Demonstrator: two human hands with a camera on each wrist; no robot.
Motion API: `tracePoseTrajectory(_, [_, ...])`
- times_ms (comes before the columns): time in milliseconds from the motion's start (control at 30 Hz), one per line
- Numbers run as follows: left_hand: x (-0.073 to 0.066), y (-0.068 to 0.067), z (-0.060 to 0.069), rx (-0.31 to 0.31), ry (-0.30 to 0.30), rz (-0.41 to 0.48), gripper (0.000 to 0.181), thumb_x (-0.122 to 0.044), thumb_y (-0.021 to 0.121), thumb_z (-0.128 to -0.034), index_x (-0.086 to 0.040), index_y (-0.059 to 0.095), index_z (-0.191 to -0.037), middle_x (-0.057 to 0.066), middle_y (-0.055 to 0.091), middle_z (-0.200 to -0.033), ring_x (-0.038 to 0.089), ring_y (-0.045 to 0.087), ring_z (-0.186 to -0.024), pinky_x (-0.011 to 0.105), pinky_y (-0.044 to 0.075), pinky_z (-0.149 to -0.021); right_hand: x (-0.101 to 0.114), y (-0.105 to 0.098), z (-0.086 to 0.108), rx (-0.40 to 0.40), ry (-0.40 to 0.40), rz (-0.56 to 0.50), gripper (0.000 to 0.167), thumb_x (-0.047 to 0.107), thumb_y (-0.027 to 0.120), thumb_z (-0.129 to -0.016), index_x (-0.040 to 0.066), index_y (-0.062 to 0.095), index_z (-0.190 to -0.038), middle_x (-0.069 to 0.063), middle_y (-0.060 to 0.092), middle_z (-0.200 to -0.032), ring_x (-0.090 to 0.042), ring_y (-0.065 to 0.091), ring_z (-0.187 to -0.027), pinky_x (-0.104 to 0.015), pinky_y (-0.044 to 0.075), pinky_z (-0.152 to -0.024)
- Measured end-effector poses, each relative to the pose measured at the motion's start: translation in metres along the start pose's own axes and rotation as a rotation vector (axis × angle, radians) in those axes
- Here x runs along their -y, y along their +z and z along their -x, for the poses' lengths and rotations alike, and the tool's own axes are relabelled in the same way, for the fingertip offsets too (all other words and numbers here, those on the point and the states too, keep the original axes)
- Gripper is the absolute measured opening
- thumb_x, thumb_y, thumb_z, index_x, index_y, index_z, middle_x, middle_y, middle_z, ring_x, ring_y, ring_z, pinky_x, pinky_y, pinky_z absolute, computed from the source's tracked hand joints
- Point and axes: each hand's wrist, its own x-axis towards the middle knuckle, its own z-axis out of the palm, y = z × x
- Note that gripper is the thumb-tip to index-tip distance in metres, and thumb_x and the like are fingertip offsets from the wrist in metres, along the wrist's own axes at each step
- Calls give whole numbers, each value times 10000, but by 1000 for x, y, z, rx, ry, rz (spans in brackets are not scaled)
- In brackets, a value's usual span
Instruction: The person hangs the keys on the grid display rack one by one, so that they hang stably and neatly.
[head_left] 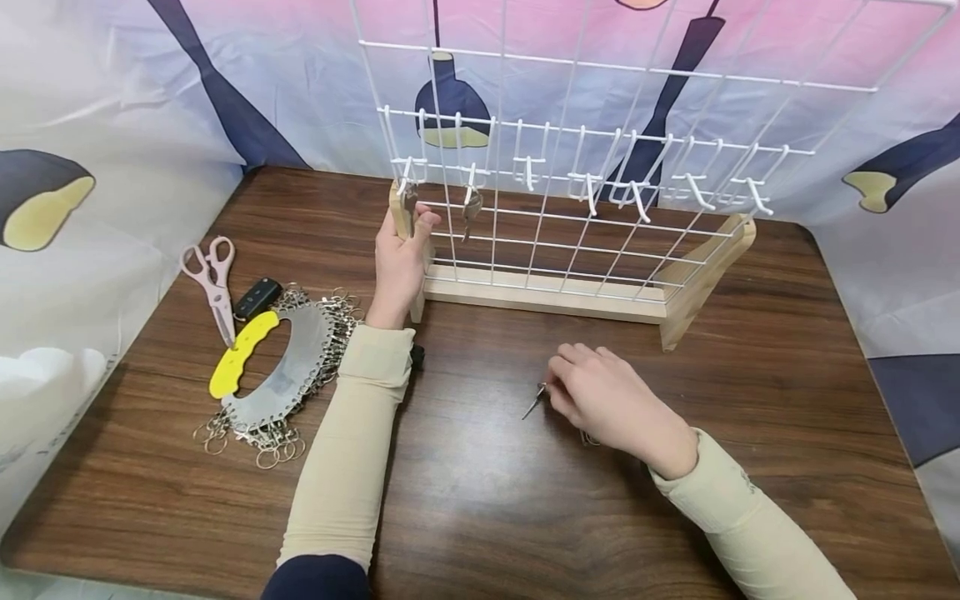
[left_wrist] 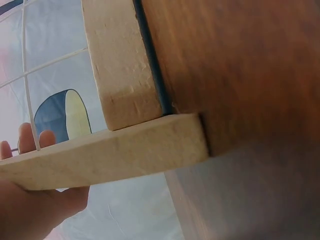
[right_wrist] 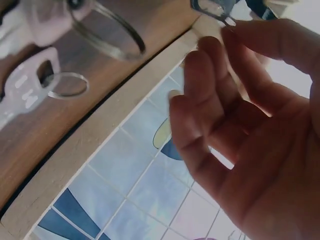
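Note:
My left hand (head_left: pixel 399 271) grips the wooden left upright of a white wire grid rack (head_left: pixel 540 225). In the left wrist view the thumb of the left hand (left_wrist: pixel 37 210) is on one side of the wooden upright (left_wrist: pixel 125 155), fingertips on the other. Low over the table, my right hand (head_left: pixel 607 404) pinches a small metal key (head_left: pixel 533 402), its blade pointing down and left. Part of this key (right_wrist: pixel 212 7) shows at the right wrist view's top edge. Two keys hang on the leftmost hooks, one a key (head_left: pixel 471 210) beside the left hand.
A grey key plate with a yellow handle (head_left: pixel 243 354) and many ringed clips lies left, beside pink scissors (head_left: pixel 213 283) and a black car-key fob (head_left: pixel 258 297). Several white hooks (head_left: pixel 592 196) line the rack. Below the right hand are loose keys (right_wrist: pixel 30 85) with rings.

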Motion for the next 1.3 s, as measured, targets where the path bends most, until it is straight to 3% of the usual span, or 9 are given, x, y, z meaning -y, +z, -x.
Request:
tracePoseTrajectory(233, [-32, 2, 11, 12, -20, -18, 280, -86, 575, -979, 148, 517, -1120, 340, 594, -1082, 75, 523, -787, 243, 418, -729, 0, -16, -7, -110, 73, -278, 51, 187, 672, -910, 178, 673, -961, 105, 601, -917, -83, 571, -772, -308, 498, -654])
tracePoseTrajectory(333, [-32, 2, 11, 12, -25, -24, 308, -97, 580, -978, 155, 513, -1143, 334, 597, -1078, 78, 504, -770, 213, 400, -711, 0, -22, -11, -209, 65, -418, 64, 146, 682, -911, 168, 685, -971, 117, 608, -894, -56, 561, -761, -276, 490, -645])
tracePoseTrajectory(467, [-32, 3, 11, 21, -40, -24, 323, -110, 575, -983, 154, 507, -1155, 342, 590, -1101, 83, 488, -762, 214, 392, -704, 2, -29, -19, -349, 63, -599, 77, 99, 696, -904, 142, 704, -968, 77, 652, -865, -78, 578, -736, -250, 499, -649])
tracePoseTrajectory(667, [-31, 2, 12, 14, -46, -34, 290, -119, 580, -981, 127, 517, -1122, 321, 596, -1089, 119, 465, -725, 214, 383, -667, 10, -37, -38, -572, 128, -880, 81, 42, 692, -895, 64, 719, -969, -22, 696, -897, -149, 594, -725, -230, 495, -638])
tracePoseTrajectory(867, [-11, 0, 3, 18, -48, -18, 201, -131, 579, -983, 45, 546, -1077, 293, 612, -1093, 66, 500, -753, 215, 391, -689, 20, -42, -61, -816, 104, -1131, 102, -5, 661, -903, -61, 697, -980, -113, 672, -840, -220, 577, -704, -257, 491, -602])
tracePoseTrajectory(1100, [0, -2, -1, 11, -22, -1, 208, -181, 599, -975, 4, 555, -1060, 187, 635, -1005, 116, 441, -638, 212, 371, -585, 30, -44, -87, -964, 96, -1257, 147, 16, 630, -932, -100, 669, -1015, -189, 574, -753, -207, 523, -657, -262, 463, -557])
tracePoseTrajectory(1300, [1, -2, 0, 10, -37, -21, 209, -242, 609, -970, -55, 563, -1050, 117, 645, -992, 132, 424, -623, 224, 367, -587, 36, -47, -98, -1021, 131, -1473, 150, 33, 604, -953, 93, 732, -1005, -44, 625, -850, -155, 508, -653, -223, 433, -564])
